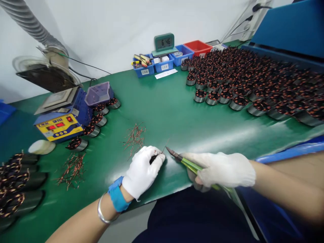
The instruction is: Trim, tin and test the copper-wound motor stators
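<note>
My left hand [143, 170], in a white glove, is closed around a mostly hidden dark part [153, 159], which looks like one of the wound motor stators nearby. A thin wire [163, 149] sticks up from its fingertips. In my right hand [220, 168], also gloved, is a pair of green-handled cutting pliers [191, 165]. The dark jaws point left, close to the wire; whether they touch it I cannot tell. A loose pile of copper wire offcuts [135, 136] lies on the green mat [157, 108] just beyond my left hand.
Many stators [238, 103] stand in rows at right; more stators [20, 189] are at left. Another offcut heap [72, 170] lies near a blue-yellow soldering unit [59, 126]. Blue bins [144, 71], a red bin [198, 47] and a clock [164, 42] line the wall.
</note>
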Tool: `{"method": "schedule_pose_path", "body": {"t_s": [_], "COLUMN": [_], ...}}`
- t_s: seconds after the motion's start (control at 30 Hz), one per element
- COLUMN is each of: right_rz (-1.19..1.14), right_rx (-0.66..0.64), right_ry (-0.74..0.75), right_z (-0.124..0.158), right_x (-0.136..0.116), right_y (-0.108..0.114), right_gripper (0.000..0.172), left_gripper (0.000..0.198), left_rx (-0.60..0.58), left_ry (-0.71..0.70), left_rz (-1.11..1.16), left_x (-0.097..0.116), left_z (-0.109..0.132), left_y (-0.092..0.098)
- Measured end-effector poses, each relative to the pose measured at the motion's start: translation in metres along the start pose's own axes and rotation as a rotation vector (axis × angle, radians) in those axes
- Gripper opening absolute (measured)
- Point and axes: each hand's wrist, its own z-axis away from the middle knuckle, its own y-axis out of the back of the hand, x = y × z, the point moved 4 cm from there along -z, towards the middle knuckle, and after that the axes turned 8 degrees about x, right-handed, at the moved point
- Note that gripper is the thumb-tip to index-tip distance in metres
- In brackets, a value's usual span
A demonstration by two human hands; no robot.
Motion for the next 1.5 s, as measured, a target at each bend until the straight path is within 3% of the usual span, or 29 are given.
{"method": "schedule_pose_path", "body": {"t_s": [0.1, 0.33, 0.7, 0.9, 1.1, 1.37, 1.5], "right_rz": [-0.036, -0.003, -0.030, 0.114, 0.325, 1.116, 1.272], "right_rx": [-0.021, -0.004, -0.019, -0.010, 0.006, 0.476, 0.661], "right_ry": [-0.085, -0.125, -0.105, -0.131, -0.094, 0.102, 0.274], "right_z": [-0.001, -0.007, -0.017, -0.014, -0.011, -0.008, -0.019], "right_x": [0.000, -0.002, 0.004, -0.003, -0.018, -0.029, -0.042], "right_y": [-0.003, 0.000, 0.000, 0.001, 0.006, -0.002, -0.011], "right_gripper": [0.052, 0.056, 0.044, 0.047, 0.034, 0.046, 0.056], "left_gripper": [0.023, 0.022, 0.020, 0.018, 0.018, 0.035, 0.039], "left_rx": [0.006, 0.000, -0.003, -0.002, 0.028, 0.501, 0.597], "left_ry": [-0.002, -0.022, -0.029, -0.029, -0.050, 0.058, 0.077], "left_rz": [0.001, -0.003, -0.006, -0.019, -0.034, 0.316, 0.361], "left_x": [0.001, 0.004, 0.005, 0.005, 0.004, -0.011, -0.022], "left_z": [0.000, -0.001, -0.001, -0.001, -0.001, 0.006, 0.002], "left_y": [0.001, 0.001, 0.002, 0.002, 0.003, 0.037, 0.040]}}
